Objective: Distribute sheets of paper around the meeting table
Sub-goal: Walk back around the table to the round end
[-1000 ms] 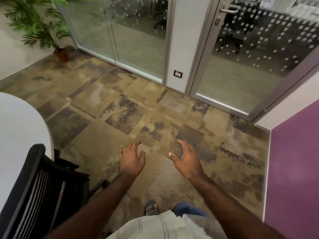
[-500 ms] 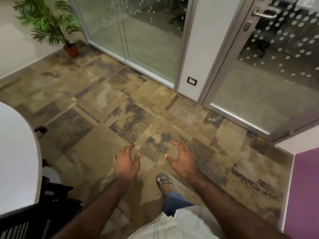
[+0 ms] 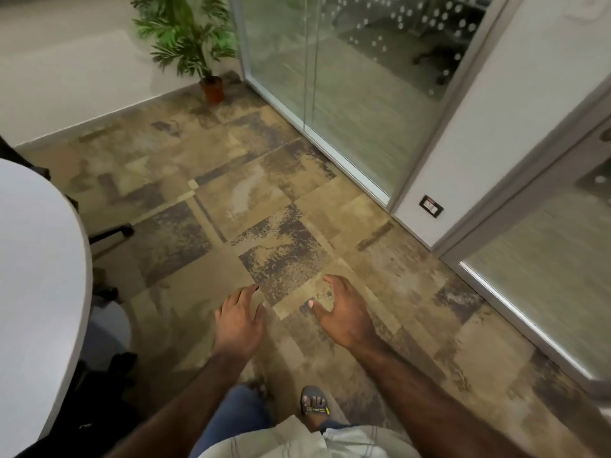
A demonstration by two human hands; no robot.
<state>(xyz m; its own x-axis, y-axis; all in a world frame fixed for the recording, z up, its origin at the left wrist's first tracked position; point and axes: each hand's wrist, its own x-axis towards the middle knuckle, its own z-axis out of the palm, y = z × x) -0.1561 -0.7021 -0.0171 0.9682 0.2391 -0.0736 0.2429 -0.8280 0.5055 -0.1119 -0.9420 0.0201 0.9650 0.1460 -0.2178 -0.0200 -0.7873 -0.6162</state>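
My left hand (image 3: 238,320) and my right hand (image 3: 344,312) are held out in front of me over the carpet, palms down, fingers relaxed and spread. Neither holds anything. The rounded end of the white meeting table (image 3: 36,276) fills the left edge of the view, to the left of my left hand. No sheet of paper shows anywhere in view.
Patterned carpet tiles (image 3: 271,233) stretch ahead. A potted plant (image 3: 198,51) stands in the far corner. Glass partitions (image 3: 357,77) and a glass door (image 3: 545,276) run along the right. Black chair parts (image 3: 109,233) sit by the table. My sandalled foot (image 3: 314,399) is below.
I have walked forward along the table's end and turned left. The plant and glass wall shifted right; the black chair back dropped out of view. Both hands stay empty.
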